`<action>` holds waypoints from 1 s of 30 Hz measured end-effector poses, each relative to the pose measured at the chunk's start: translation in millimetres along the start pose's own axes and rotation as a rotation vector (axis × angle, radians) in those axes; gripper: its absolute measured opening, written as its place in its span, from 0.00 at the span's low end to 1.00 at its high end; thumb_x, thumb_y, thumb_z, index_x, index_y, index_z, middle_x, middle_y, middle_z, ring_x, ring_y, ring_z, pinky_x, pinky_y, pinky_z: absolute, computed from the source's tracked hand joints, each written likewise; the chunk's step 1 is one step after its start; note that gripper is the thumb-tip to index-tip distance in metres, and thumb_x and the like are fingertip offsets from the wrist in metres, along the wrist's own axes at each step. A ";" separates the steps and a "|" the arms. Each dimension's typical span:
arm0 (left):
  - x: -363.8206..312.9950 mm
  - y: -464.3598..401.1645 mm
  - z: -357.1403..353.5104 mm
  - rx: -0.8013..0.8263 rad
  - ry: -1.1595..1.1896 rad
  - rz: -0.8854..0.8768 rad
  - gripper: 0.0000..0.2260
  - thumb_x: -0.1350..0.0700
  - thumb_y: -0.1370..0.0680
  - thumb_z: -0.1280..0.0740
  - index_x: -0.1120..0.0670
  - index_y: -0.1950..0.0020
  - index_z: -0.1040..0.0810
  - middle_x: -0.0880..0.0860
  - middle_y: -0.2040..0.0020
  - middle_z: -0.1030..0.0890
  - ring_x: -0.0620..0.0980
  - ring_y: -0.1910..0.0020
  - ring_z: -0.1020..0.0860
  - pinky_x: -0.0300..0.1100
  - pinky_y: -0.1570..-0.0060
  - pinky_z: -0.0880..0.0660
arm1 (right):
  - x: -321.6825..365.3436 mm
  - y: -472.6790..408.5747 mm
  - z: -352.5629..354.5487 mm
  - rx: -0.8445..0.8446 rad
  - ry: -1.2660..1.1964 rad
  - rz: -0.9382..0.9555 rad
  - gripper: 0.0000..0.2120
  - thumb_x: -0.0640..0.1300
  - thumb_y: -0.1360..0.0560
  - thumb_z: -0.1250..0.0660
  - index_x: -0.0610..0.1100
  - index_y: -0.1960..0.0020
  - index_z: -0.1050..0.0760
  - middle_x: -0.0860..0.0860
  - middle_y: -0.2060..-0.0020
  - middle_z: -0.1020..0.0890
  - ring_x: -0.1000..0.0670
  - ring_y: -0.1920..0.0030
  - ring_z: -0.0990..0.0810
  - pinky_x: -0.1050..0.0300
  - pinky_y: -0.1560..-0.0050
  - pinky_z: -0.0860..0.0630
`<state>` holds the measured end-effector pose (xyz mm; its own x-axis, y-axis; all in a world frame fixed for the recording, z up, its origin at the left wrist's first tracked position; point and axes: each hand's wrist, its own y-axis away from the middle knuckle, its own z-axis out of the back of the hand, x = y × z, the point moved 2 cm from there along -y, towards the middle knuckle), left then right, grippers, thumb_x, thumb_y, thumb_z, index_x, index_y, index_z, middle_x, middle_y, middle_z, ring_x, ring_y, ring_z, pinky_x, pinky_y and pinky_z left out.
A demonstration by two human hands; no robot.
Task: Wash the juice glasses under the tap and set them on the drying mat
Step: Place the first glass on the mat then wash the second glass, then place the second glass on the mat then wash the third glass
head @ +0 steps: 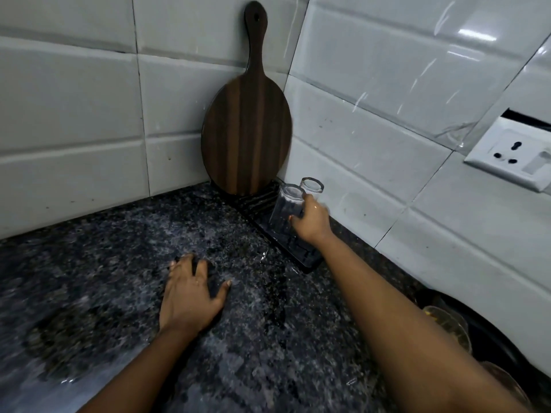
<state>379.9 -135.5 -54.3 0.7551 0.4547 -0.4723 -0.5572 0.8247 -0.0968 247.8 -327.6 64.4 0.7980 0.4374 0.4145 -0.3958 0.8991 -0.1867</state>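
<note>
clear juice glass [285, 210], right of centre frame: thin, wet, likely slippery and fragile; best held round the side wall. right hand [313, 223] fingers are wrapped around that wall, glass inverted, tilted, over the dark drying mat [307, 259]. second glass [312, 185] stands just behind, touching or not cannot be told. left hand [190, 296] lies flat, fingers spread and released, on the desk [119, 263], lower centre.
</note>
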 end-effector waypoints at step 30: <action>-272.9 100.1 -69.7 0.505 0.559 -0.470 0.49 0.56 0.38 0.21 0.57 0.25 0.46 0.59 0.30 0.32 0.58 0.32 0.31 0.46 0.37 0.32 | -188.6 382.5 201.8 -0.409 -0.929 -0.685 0.06 0.39 0.23 0.37 0.42 0.53 0.21 0.46 0.59 0.17 0.51 0.60 0.19 0.62 0.58 0.22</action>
<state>94.0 -200.5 3.8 0.5145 -0.0898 -0.8528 0.0863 0.9949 -0.0527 -145.8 -69.1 94.6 0.0917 -0.1546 0.9837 0.2841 0.9509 0.1229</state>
